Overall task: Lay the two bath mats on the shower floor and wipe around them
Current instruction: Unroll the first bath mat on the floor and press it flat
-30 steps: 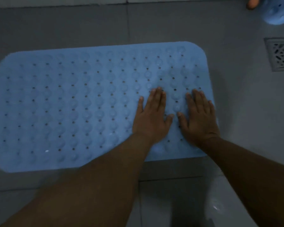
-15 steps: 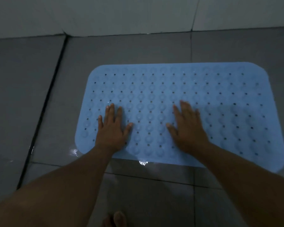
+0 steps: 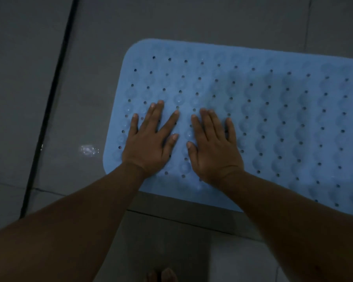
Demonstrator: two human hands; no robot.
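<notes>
Pressing flat on the blue bath mat (image 3: 253, 119), both hands lay side by side in the head view, palms down and fingers straight. The left hand (image 3: 151, 141) had its fingers spread, the thumb angled out toward the other hand, and it held nothing; it simply rested on the mat's bumpy surface near the mat's rounded left end. The right hand (image 3: 212, 145) sat just beside it, fingers closer together and also straight, gripping nothing, its thumb nearly meeting the left thumb without clearly touching it. Both bare forearms ran back from the wrists toward the lower corners of the picture.

The mat lay flat on the grey tiled floor (image 3: 102, 37), stretching away to the right of the right hand and cut off by the picture's edge. Rows of small round holes and raised bubbles covered it beyond and beside the fingers. Only this one mat was in view.

Left of the left hand, just off the mat's end, a small wet patch (image 3: 89, 149) glinted on the tile. Farther left a dark floor joint (image 3: 49, 110) ran diagonally. Behind the wrists, below the mat's near edge, a thinner grout line crossed the floor, and toes (image 3: 161, 274) showed dimly at the bottom edge between the forearms.
</notes>
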